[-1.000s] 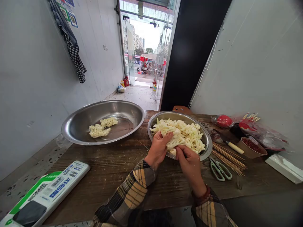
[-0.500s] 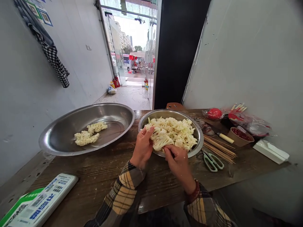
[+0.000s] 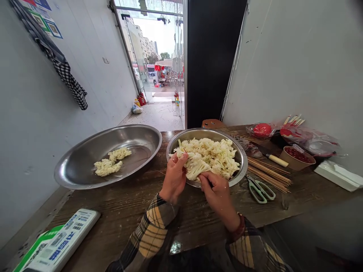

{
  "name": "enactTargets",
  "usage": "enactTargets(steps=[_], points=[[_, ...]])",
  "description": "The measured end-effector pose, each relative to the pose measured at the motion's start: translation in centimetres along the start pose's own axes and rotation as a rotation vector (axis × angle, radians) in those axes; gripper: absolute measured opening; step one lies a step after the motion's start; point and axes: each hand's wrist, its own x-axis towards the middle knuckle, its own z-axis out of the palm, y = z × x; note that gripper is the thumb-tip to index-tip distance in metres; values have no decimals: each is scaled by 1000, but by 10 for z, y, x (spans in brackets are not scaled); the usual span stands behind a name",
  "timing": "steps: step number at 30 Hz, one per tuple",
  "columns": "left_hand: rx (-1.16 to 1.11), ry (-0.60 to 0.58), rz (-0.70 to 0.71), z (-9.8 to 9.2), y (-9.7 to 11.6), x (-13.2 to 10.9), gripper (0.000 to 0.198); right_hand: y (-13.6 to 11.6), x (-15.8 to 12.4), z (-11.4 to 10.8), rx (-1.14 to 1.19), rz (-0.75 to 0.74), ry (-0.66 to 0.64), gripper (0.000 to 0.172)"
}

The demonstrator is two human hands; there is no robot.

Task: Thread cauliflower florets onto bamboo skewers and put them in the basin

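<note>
Head view: the left hand (image 3: 174,175) and right hand (image 3: 217,190) grip one cauliflower piece (image 3: 195,167) in closed fingers over the right bowl's (image 3: 204,133) near side. Two-handed handling seems underway; the next move likely needs steady pinching.

We see creamy white running to pale green in the branching cauliflower piece (image 3: 195,167) and the heaped cauliflower florets (image 3: 222,158), against plain silver-grey on the round steel bowl (image 3: 243,166) and the wide, shallow steel basin (image 3: 141,153). Our loose cloth sleeves (image 3: 154,230) carry a plaid of mustard yellow, black and grey, with a dark red band (image 3: 239,228) at the right wrist. The long wooden table (image 3: 136,211) gives us dark brown with streaky grain. We find pale green on the looped scissor handles (image 3: 260,190), tan on the thin straight skewers (image 3: 272,175), cream on the slim knife handle (image 3: 278,160), and black-and-white checks on the hanging cloth (image 3: 69,81).
</note>
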Motion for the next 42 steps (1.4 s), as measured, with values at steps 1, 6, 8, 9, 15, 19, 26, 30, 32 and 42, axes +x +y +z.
enactTargets(steps=[1, 6, 8, 9, 15, 19, 26, 30, 32, 42], points=[[-4, -1, 3, 0, 1, 0, 24, 0, 1, 0, 4, 0, -3, 23], [12, -19, 27, -4, 8, 4, 29, -1, 2, -1, 43, 1, 37, 22], [11, -19, 41, -8, 9, 10, 37, -2, 2, -2, 71, 10, 79, 23], [30, -9, 51, -10, 9, 14, 38, -2, 1, -4, 93, 17, 91, 23], [671, -76, 208, -1, 25, 15, 35, 5, -8, -28, 292, 174, 240, 24], [990, -267, 237, 7, 61, -22, 39, 17, -16, -67, 407, 251, 468, 23], [1316, -311, 252, -34, 70, -45, 23, 29, -28, -103, 408, 226, 578, 26], [1580, -88, 453, -25, 70, -26, 25, 32, -35, -98, 374, 261, 535, 27], [1613, -162, 503, -10, 69, -13, 22, 33, -38, -96, 349, 280, 506, 28], [1736, -356, 405, 28, 5, 65, 15, 38, -41, -92, 278, 309, 355, 30]])
